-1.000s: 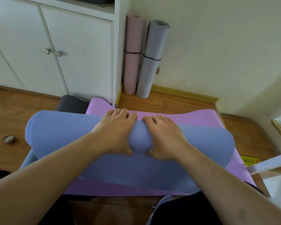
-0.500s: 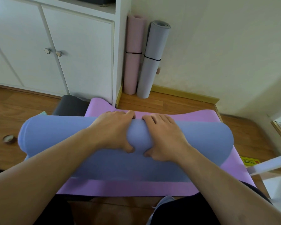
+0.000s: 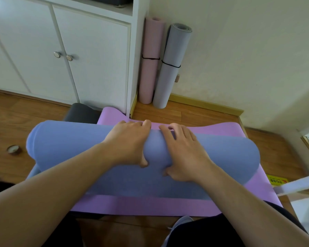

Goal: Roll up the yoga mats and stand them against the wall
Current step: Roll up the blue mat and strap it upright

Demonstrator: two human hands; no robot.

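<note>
left hand (image 3: 128, 143) curled gripping blue mat (image 3: 70, 145) roll | right hand (image 3: 183, 152) likewise | atop purple mat (image 3: 150, 204)

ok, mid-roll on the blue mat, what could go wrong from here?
1. Both hands, left hand and right hand, press only the middle of the blue mat; its ends bulge wider, so the roll may end up loose or uneven.
2. The purple mat lies directly beneath and could get dragged along.
</note>
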